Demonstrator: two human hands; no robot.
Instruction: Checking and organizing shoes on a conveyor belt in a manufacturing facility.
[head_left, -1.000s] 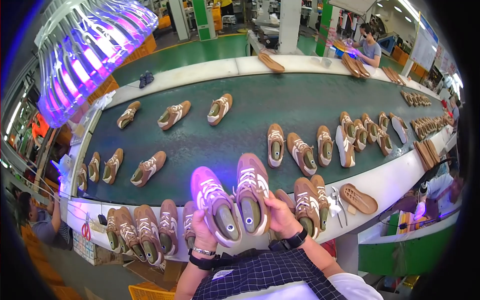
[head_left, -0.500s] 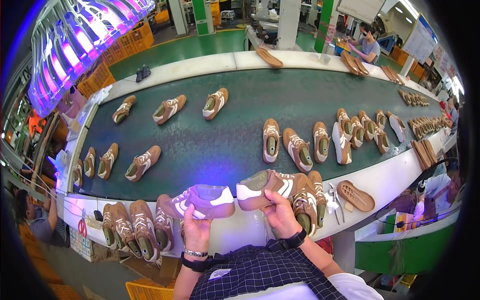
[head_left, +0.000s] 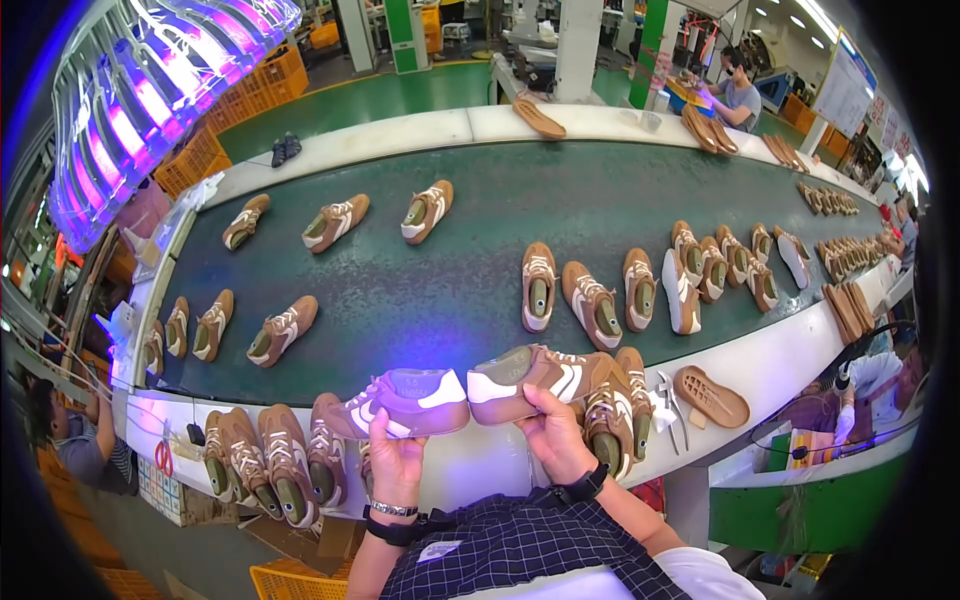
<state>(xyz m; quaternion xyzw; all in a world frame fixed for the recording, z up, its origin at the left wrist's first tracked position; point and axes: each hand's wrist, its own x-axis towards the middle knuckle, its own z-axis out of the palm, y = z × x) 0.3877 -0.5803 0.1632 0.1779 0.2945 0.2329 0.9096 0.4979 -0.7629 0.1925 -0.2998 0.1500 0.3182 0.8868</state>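
Note:
My left hand grips a brown sneaker with white stripes by its sole, its toe pointing left. In my right hand is a matching sneaker, toe pointing right. The two white heels meet or nearly meet in front of me, above the near ledge of the belt. Purple light falls on the left sneaker. Each shoe has a greenish insert in its opening. Close to my left hand, several similar sneakers stand in a row on the ledge; more sneakers stand just beyond my right hand.
A dark green belt carries several brown sneakers. On the near ledge to the right lie a brown sole and a metal tool. Red scissors are at the left. A glowing purple lamp hangs upper left. Other people sit around the line.
The right sneaker has shifted slightly left, closer to the left one, and tilted a little. Both hands keep their hold. The view has shifted slightly.

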